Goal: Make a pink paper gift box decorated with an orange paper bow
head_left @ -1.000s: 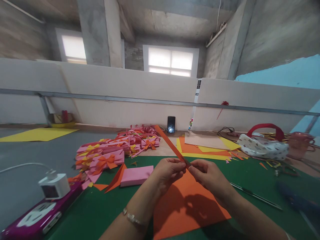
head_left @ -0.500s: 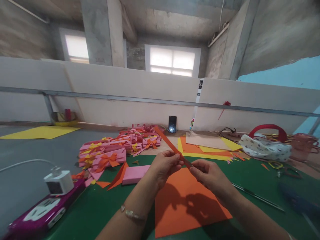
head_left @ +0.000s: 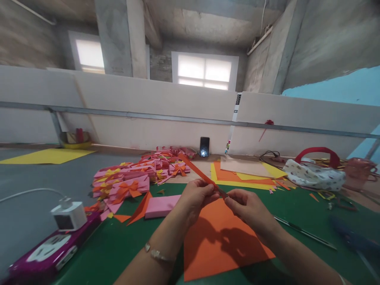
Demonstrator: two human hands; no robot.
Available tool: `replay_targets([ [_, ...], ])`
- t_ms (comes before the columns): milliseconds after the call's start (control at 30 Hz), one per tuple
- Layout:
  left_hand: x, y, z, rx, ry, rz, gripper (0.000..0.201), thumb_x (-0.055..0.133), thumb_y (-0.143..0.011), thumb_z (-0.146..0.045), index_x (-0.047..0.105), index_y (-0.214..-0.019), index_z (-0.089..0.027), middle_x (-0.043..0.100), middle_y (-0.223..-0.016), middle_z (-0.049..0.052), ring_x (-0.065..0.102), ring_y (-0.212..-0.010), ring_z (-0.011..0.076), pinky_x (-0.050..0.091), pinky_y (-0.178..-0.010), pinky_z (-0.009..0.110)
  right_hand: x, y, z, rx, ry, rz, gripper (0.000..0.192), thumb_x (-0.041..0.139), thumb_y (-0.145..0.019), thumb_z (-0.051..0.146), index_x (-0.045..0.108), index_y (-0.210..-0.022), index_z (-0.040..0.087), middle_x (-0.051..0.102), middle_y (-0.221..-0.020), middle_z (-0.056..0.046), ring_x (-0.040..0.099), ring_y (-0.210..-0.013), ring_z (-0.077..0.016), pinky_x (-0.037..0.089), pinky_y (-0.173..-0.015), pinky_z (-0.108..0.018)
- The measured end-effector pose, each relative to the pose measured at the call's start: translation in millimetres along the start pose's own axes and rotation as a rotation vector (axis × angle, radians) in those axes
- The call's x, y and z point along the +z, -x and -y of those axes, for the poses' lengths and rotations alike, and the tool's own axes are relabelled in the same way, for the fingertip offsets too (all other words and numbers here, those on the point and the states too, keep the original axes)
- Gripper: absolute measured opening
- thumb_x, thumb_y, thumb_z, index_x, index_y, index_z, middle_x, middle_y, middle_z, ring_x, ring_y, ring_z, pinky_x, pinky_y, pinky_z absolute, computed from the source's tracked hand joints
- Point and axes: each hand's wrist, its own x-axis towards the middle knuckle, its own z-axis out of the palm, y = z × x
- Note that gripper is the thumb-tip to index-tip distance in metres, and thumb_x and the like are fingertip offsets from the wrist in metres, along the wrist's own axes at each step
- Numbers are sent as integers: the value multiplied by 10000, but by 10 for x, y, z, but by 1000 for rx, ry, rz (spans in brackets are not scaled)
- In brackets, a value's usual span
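Note:
Between my hands runs a narrow orange paper strip, slanting up to the left. My left hand pinches it near its middle, and my right hand pinches its lower right end, which looks darker in shadow. Below them a large orange paper sheet lies on the green cutting mat, marked by the shadows of my hands. Partly behind my left wrist is a folded pink paper box, beside a pointed orange paper scrap. A pen lies to the right of my right forearm.
Pink paper pieces with orange and yellow bows are heaped at the left back. A purple power strip holds a white charger. A phone stands upright near stacked coloured sheets. On the right are a patterned bag and a blurred blue tool.
The strip's far upper end has dipped slightly down and to the left. Both hands keep their grip and have barely moved.

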Motion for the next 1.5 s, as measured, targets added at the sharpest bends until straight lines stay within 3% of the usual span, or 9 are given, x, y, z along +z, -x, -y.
replay_targets([
  [767,12,20,-9,-51,-38,33,149,531,-743,14,644,-678,-60,660,-606,79,614,-517,80,528,-549,142,-9,-2,0,-18,33,-24,233,540,-752,378,604,-758,154,460,-580,26,384,-524,-94,260,-437,-209],
  [1267,10,28,-5,-89,-37,27,130,547,-738,-1,643,-684,-70,654,-615,65,616,-538,78,527,-570,143,-12,-1,-12,-12,23,-25,235,539,-775,381,593,-728,158,434,-544,40,375,-497,-82,249,-425,-197],
  [1500,-16,5,3,-103,-68,-4,84,584,-723,-27,610,-668,-86,638,-586,51,595,-510,66,491,-501,122,1,-17,-38,-1,50,-41,226,545,-761,373,610,-709,162,458,-528,34,408,-512,-97,278,-460,-216],
])
